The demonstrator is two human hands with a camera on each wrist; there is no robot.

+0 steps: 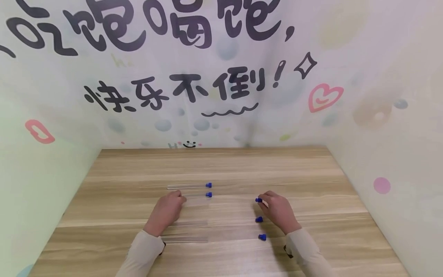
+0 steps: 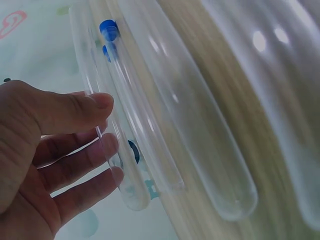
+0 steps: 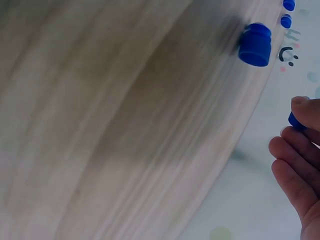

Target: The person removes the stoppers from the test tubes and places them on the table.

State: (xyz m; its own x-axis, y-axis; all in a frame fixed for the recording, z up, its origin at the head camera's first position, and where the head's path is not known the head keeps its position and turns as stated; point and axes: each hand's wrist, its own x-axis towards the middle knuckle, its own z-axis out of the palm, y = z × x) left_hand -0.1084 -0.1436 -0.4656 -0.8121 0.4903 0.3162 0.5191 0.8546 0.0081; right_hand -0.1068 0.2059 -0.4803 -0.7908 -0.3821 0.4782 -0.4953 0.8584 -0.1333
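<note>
In the head view my left hand [image 1: 167, 209] is over the left-middle of the table, pinching a clear test tube [image 2: 131, 187] between thumb and fingers. Its rounded end points toward the lower right in the left wrist view. My right hand [image 1: 278, 209] pinches a small blue stopper [image 1: 258, 200] between thumb and fingers, apart from the tube. Two test tubes with blue stoppers [image 1: 209, 185] lie just beyond the left hand. Nearer the person, two unstoppered clear tubes [image 2: 200, 125] lie side by side. Two loose blue stoppers [image 1: 262, 237] sit near the right hand.
The wood-grain table [image 1: 294, 169] runs back to a pale wall [image 1: 221, 130] with dark lettering and cartoon drawings. More pale walls rise along its left and right sides. The clear tubes are faint against the wood.
</note>
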